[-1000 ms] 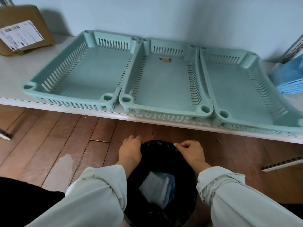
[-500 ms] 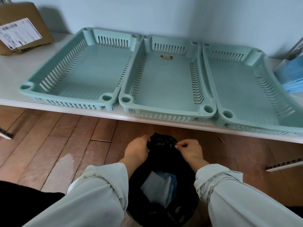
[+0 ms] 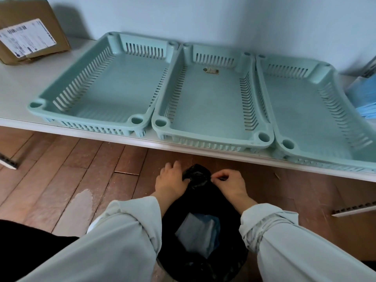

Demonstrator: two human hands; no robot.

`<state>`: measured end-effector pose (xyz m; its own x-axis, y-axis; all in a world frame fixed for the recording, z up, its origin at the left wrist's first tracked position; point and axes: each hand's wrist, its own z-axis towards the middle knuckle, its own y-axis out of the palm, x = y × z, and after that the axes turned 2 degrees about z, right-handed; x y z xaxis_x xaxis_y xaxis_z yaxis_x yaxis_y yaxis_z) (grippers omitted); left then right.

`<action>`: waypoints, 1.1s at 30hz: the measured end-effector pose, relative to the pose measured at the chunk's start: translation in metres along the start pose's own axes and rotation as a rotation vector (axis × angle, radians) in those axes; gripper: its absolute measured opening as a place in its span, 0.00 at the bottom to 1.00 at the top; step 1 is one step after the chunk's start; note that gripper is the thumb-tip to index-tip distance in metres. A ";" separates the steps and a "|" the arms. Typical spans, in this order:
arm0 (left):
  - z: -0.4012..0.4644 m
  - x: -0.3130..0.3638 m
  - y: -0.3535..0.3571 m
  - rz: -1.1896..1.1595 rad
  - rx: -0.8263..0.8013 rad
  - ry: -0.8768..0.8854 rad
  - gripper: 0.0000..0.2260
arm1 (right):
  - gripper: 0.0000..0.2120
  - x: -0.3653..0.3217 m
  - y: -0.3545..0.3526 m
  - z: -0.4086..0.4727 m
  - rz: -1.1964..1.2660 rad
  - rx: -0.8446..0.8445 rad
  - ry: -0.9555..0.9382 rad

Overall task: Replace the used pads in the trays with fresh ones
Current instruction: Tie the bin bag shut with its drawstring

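Head view. 3 teal trays point(image 3: 213, 102) sit side by side on the white shelf point(image 3: 18, 84) across the upper half of the frame, all without pads. At lower centre, the left hand point(image 3: 169, 181) grasps and the right hand point(image 3: 228, 183) pinches the far rim of the black bin bag point(image 3: 196, 176), now gathered into a bunch where 1 second ago it lay spread open. Used pads point(image 3: 200, 237) lie inside the bag. Fresh blue pads point(image 3: 364, 98) wait at the right edge. Removal appears complete; relining likely follows.
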<state>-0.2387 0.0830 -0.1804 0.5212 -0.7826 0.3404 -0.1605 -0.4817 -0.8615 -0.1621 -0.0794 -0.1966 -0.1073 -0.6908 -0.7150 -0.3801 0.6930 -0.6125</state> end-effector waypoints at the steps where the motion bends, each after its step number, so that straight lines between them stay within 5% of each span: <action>1: 0.003 -0.001 0.001 -0.006 -0.095 -0.011 0.23 | 0.06 0.000 0.000 -0.001 0.025 -0.010 -0.020; 3: 0.007 -0.002 0.005 -0.030 -0.161 0.016 0.18 | 0.07 0.001 0.000 0.000 0.041 -0.068 -0.029; 11: 0.000 -0.003 0.004 -0.071 0.274 0.217 0.07 | 0.05 -0.013 -0.004 0.007 0.023 0.152 -0.075; 13: 0.001 -0.002 0.000 -0.158 0.240 0.319 0.06 | 0.10 -0.013 -0.005 0.007 0.000 0.127 -0.063; 17: 0.006 -0.006 -0.002 -0.182 -0.078 0.313 0.09 | 0.23 -0.010 -0.005 0.007 -0.216 -0.083 -0.018; 21: 0.001 -0.010 -0.001 0.127 -0.058 0.228 0.26 | 0.13 -0.005 -0.009 0.001 -0.464 -0.152 -0.118; 25: -0.005 -0.009 -0.002 0.284 0.051 0.370 0.24 | 0.03 -0.006 -0.012 -0.002 -0.394 0.056 -0.245; 29: -0.011 -0.003 -0.002 0.206 0.008 0.527 0.26 | 0.04 -0.014 -0.011 -0.011 -0.456 -0.092 -0.457; 33: -0.015 0.004 -0.003 0.270 -0.144 0.493 0.18 | 0.07 -0.018 -0.016 -0.020 -0.611 -0.234 -0.458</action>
<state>-0.2482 0.0751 -0.1713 -0.0007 -0.9596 0.2812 -0.3643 -0.2616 -0.8938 -0.1726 -0.0819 -0.1669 0.5513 -0.7456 -0.3743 -0.4383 0.1228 -0.8904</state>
